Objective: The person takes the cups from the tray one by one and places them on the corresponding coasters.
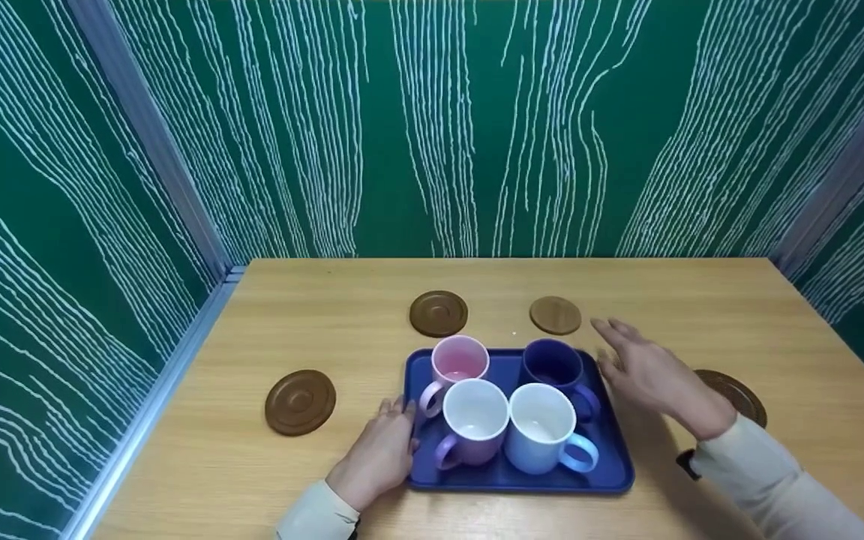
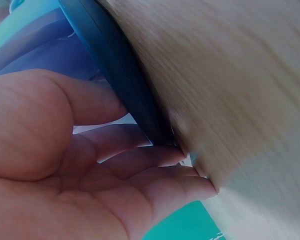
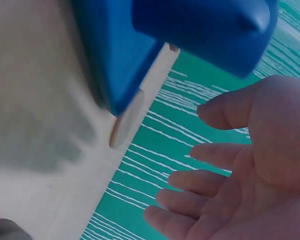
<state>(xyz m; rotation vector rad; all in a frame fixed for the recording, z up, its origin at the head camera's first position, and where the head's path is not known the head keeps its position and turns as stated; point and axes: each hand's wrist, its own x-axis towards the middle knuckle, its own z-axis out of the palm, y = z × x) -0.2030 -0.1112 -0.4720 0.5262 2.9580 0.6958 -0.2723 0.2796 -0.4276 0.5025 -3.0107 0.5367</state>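
A dark blue tray (image 1: 612, 461) lies on the table in the head view. On it stand a pink mug (image 1: 460, 364), a dark blue mug (image 1: 552, 367), a purple mug with a white inside (image 1: 477, 412) and a light blue mug (image 1: 541, 431). My left hand (image 1: 379, 454) grips the tray's left rim; the left wrist view shows the thumb inside the rim (image 2: 115, 65) and the fingers outside, close to the tabletop. Beside the tray's right edge, my right hand (image 1: 653, 375) is held apart from it, fingers extended and holding nothing, palm facing the tray in the right wrist view.
Brown round coasters lie around the tray: one at the left (image 1: 300, 402), one behind it (image 1: 438, 313), a lighter one at back right (image 1: 555, 315), and one at right (image 1: 739, 397) partly under my right arm in view. Green patterned panels (image 1: 432, 127) border the wooden table (image 1: 199, 465).
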